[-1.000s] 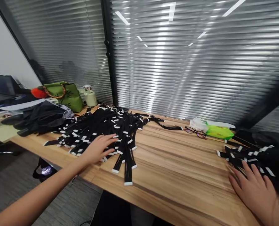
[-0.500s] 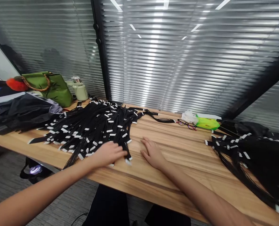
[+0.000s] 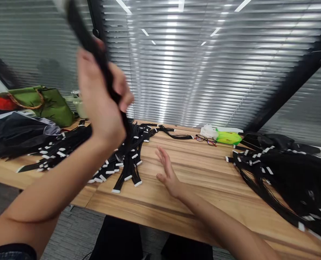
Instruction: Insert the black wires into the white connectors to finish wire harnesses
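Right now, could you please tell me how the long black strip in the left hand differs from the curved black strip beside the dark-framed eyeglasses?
The long black strip is raised, gripped in the left hand; the curved black strip lies on the wooden table. The long black strip is blurred and looks larger, while the curved black strip looks sharper and smaller. Both are black and narrow, with a pale end.

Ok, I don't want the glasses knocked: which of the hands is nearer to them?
Right. The right hand is in front and left of the glasses; the left hand is raised, farther left.
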`<state>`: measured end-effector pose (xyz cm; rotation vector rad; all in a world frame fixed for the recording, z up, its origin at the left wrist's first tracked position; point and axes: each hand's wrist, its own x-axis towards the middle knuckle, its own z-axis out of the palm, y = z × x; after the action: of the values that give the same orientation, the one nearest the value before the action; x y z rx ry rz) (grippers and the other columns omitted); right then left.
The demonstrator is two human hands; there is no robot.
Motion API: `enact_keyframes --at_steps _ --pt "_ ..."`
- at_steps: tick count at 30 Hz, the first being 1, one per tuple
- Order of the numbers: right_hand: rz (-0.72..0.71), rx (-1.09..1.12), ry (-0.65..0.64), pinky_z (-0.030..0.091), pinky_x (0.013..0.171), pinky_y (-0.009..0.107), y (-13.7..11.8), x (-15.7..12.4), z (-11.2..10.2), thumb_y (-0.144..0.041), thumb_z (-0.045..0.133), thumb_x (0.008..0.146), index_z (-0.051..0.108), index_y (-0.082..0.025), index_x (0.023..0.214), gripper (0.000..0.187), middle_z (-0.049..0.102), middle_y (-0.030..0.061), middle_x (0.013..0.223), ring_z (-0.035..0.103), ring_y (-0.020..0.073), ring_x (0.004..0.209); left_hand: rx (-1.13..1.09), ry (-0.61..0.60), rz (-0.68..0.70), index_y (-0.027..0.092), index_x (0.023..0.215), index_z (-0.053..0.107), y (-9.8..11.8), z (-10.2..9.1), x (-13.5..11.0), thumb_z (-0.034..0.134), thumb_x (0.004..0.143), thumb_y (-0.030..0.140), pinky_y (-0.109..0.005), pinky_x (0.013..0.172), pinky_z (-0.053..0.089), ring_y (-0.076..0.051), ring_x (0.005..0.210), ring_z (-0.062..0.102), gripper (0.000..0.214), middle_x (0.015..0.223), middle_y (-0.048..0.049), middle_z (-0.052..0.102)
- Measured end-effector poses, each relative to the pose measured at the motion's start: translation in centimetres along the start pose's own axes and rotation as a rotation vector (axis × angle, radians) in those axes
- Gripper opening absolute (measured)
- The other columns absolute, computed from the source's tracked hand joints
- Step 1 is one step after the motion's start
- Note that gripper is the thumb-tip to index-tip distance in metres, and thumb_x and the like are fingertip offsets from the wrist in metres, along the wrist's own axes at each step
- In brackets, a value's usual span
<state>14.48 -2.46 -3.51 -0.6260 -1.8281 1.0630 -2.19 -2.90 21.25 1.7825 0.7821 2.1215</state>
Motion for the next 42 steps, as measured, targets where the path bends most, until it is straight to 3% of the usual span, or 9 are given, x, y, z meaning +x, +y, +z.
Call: enact_keyframes --at_steps 3,7,10,15,23,29,34,38,42 --pt "0.038 0.134 -0.143 0.024 0.135 0.057 -3.5 -1.1 0.7 -0.073 0.079 0.077 0.015 -0.031 0.167 0.118 0.022 0.0148 0.181 0.027 0.0317 0.167 -0.146 -0.164 -0.182 0.027 0.12 0.043 -1.1 4.2 -4.1 0.008 0.111 0.057 -0.024 0.051 0.025 -0.008 0.047 0.019 0.047 0.076 0.0032 0.027" --pt "0.308 0.373 -0.15 0.053 0.108 0.046 -4.5 -3.8 0.6 -0.065 0.076 0.085 0.071 -0.023 0.109 0.049 0.08 0.0091 0.11 0.073 0.0244 0.107 -0.245 -0.134 -0.298 0.029 0.13 0.044 -5.7 5.2 -3.4 0.006 0.109 0.06 -0.026 0.054 0.031 -0.009 0.05 0.029 0.053 0.077 0.003 0.037" --pt "0.422 0.51 -0.015 0.053 0.073 0.037 -3.0 -5.4 -0.2 -0.073 0.068 0.087 0.066 -0.021 0.082 0.053 0.067 0.0003 0.066 0.061 0.0163 0.062 -0.041 -0.074 -0.181 0.025 0.139 0.042 -9.5 4.4 -1.2 0.009 0.111 0.057 -0.026 0.066 0.041 -0.009 0.066 0.049 0.053 0.099 -0.0026 0.06" --pt "0.446 0.564 0.148 0.049 0.064 0.034 -1.4 -5.2 -2.3 -0.082 0.047 0.092 0.064 -0.021 0.078 0.065 0.059 -0.0013 0.056 0.055 0.0153 0.054 0.203 -0.185 -0.039 0.021 0.125 0.063 -12.0 2.8 -4.0 0.059 0.101 0.058 -0.029 0.091 0.048 -0.015 0.109 0.061 0.044 0.128 -0.0047 0.069" --pt "0.473 0.675 0.127 0.055 0.072 0.031 -1.4 -2.6 -5.7 -0.072 0.068 0.086 0.075 -0.021 0.11 0.056 0.08 0.0075 0.105 0.073 0.0177 0.079 0.283 -0.781 -0.172 0.03 0.123 0.076 -11.1 0.6 -16.2 0.063 0.093 0.032 -0.034 0.095 0.048 -0.02 0.104 0.068 0.033 0.113 -0.0015 0.078" --pt "0.569 0.587 -0.01 0.057 0.074 0.031 -0.7 -2.3 -7.4 -0.064 0.085 0.075 0.077 -0.019 0.106 0.055 0.083 0.0065 0.095 0.077 0.0193 0.076 0.161 -0.805 -0.495 0.031 0.141 0.066 -13.0 0.6 -19.0 0.055 0.098 0.05 -0.05 0.122 0.036 -0.029 0.13 0.06 0.049 0.135 -0.006 0.072" --pt "0.674 0.704 -0.039 0.058 0.075 0.028 -0.3 -2.6 -6.8 -0.06 0.088 0.073 0.077 -0.019 0.109 0.056 0.085 0.0081 0.105 0.082 0.02 0.08 -0.118 -0.718 -0.967 0.029 0.169 -0.005 -13.9 1.9 -20.1 0.046 0.098 0.054 -0.035 0.098 0.058 -0.022 0.116 0.07 0.092 0.144 -0.0102 0.066" --pt "0.749 0.707 -0.238 0.059 0.082 0.034 -0.5 -3.3 -6.0 -0.064 0.084 0.075 0.078 -0.016 0.109 0.06 0.086 0.0112 0.1 0.083 0.0242 0.085 -0.353 -0.941 -1.336 0.016 0.154 0.051 -13.5 2.0 -19.7 0.058 0.092 0.067 -0.026 0.057 0.053 -0.023 0.069 0.072 0.081 0.085 -0.0102 0.078" --pt "0.807 0.741 -0.39 0.055 0.101 0.04 -0.9 -4.0 -4.8 -0.065 0.078 0.083 0.079 -0.017 0.102 0.051 0.086 0.0089 0.091 0.082 0.025 0.095 -0.609 -0.985 -1.552 0.014 0.135 0.068 -12.6 1.9 -20.0 0.071 0.087 0.07 -0.02 0.037 0.033 -0.016 0.039 0.055 0.075 0.062 -0.0057 0.069"
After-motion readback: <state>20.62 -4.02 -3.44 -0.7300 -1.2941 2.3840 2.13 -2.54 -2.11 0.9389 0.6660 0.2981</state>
